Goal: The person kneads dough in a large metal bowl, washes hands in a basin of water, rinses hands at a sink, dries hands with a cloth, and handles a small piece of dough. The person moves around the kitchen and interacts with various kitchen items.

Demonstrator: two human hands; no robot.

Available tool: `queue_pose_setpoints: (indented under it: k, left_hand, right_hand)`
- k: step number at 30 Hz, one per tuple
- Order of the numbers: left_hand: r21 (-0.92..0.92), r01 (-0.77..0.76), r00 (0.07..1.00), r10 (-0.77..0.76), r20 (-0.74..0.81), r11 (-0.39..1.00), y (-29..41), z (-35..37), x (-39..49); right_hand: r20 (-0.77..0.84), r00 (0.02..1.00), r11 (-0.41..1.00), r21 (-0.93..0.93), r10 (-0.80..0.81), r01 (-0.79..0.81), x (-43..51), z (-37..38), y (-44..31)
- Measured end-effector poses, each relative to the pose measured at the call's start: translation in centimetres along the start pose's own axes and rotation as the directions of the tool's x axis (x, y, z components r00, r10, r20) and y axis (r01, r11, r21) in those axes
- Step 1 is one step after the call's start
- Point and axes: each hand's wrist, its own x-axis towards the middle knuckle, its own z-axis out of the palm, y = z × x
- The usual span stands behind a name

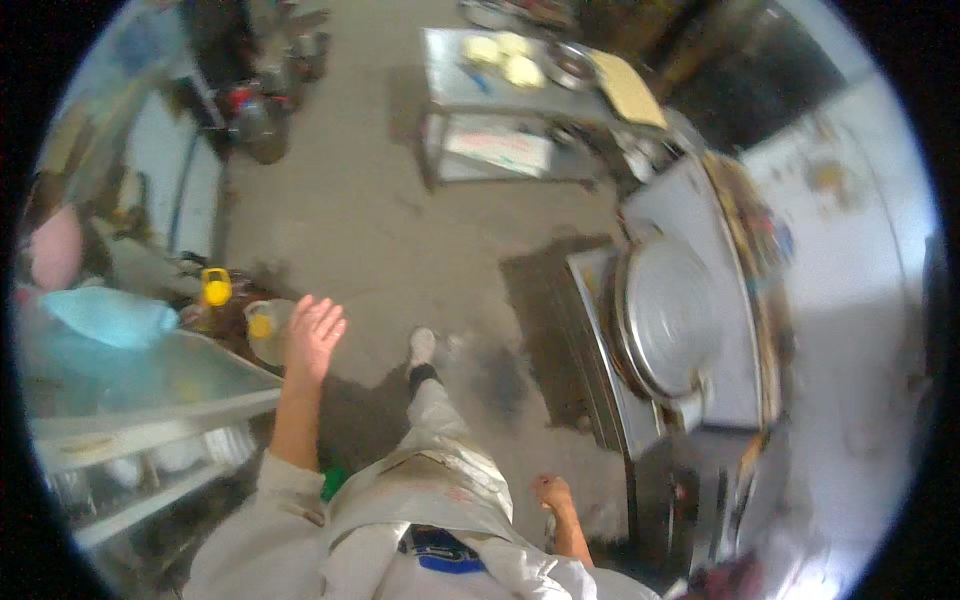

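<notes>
My left hand point(319, 330) is held out in front of me with its fingers extended and slightly apart, and nothing is in it. In the picture it lies beside containers on the left, among them one with a yellow part point(259, 325) and a yellow-handled object point(217, 286). Lower down hangs my right hand point(553, 491), its fingers curled. Blur hides whether anything is inside them. One shoe point(422, 346) shows ahead of me on the concrete floor point(360, 225), below my pale apron point(420, 487).
At right, a large round metal pan point(670, 315) sits on a stove-like unit. Ahead, a metal table point(450, 90) bears several pale round lumps point(523, 71), a metal bowl point(570, 66) and a yellowish board point(628, 88). A light blue bag point(112, 316) rests on the left counter point(172, 405).
</notes>
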Motion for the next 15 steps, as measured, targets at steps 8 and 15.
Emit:
queue_pose_setpoints:
  k: [8,15]
  left_hand:
    - [0.128,-0.044,0.988,0.063,-0.143,0.991,15.9,4.3,14.2]
    - [0.029,-0.043,0.842,0.052,-0.536,0.999,24.0,3.2,28.4]
  right_hand:
    - [-0.201,0.719,0.743,-0.093,-0.666,0.662,6.9,-19.7,-42.7]
    - [-0.007,0.772,0.516,0.740,-0.636,0.431,11.5,-27.4,-70.3]
